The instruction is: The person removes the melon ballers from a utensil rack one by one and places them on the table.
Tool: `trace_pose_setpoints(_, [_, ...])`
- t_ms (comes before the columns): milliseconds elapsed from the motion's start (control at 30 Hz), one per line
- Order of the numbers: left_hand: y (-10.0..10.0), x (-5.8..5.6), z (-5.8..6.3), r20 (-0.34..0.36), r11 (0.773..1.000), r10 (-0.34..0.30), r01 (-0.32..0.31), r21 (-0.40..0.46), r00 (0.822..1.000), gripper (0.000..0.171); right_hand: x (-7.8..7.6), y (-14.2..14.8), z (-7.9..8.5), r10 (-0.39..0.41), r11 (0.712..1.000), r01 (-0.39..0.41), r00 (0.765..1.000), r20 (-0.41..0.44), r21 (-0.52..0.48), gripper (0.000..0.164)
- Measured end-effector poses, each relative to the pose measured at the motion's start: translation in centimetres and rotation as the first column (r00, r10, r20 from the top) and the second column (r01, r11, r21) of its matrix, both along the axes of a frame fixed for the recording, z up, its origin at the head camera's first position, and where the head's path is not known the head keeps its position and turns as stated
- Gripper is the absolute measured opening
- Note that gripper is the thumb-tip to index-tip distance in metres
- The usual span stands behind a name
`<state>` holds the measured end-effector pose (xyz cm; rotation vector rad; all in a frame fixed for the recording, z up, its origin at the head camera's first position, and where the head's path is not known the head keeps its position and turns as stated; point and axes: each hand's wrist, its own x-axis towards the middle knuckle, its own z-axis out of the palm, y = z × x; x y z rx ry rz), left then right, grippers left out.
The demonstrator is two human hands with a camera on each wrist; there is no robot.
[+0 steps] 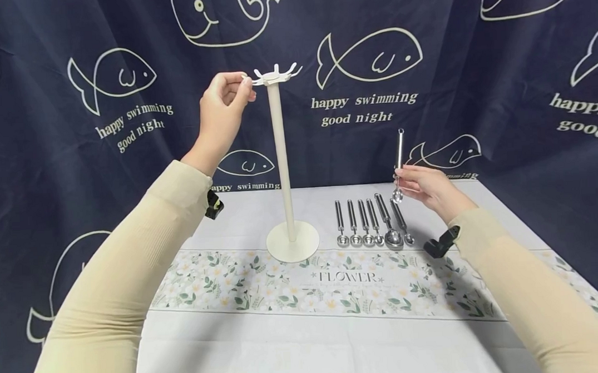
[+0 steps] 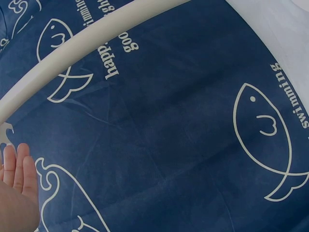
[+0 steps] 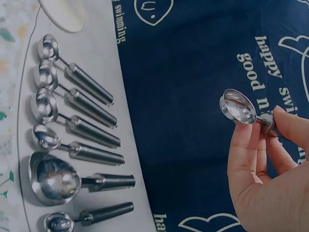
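My left hand pinches one hook at the top of a white hook stand between thumb and fingers; in the left wrist view only part of the hand shows at the lower left edge. To the right, above the table, my right hand holds a steel melon baller near the neck, its ringed handle end up and its bowl down. The right wrist view shows its round bowl just past the fingertips. Several similar steel scoops lie in a row below, one with a larger bowl.
The stand's round base rests on the white table, left of the scoops. A floral runner crosses the table in front. Behind hangs a dark blue curtain with fish drawings.
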<state>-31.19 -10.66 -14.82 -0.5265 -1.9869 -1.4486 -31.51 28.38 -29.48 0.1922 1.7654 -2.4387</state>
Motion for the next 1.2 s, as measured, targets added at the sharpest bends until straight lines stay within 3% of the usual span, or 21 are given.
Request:
trace_pose_setpoints(500, [-0.1,-0.7,-0.2,-0.013,1.000,0.004,-0.004,-0.009,1.000,0.031,-0.2,2.7,-2.0,0.070,0.996,-0.073,0.997,0.043,0.052,0.019])
trace_pose_setpoints(700, [-0.1,-0.7,-0.2,-0.011,1.000,-0.003,0.003,-0.001,1.000,0.031,0.0,3.4,-2.9,0.112,0.976,-0.117,0.993,0.039,0.181,0.021])
trace_pose_setpoints(933, [-0.1,-0.7,-0.4,-0.018,1.000,0.003,-0.003,-0.021,1.000,0.032,-0.2,3.9,-4.0,0.067,0.961,-0.077,0.997,0.048,0.266,0.022])
trace_pose_setpoints(1200, [-0.1,-0.4,-0.3,-0.038,0.999,0.019,-0.020,-0.032,0.999,0.032,-0.5,4.6,-5.0,0.059,0.928,-0.084,0.995,0.079,0.362,0.027])
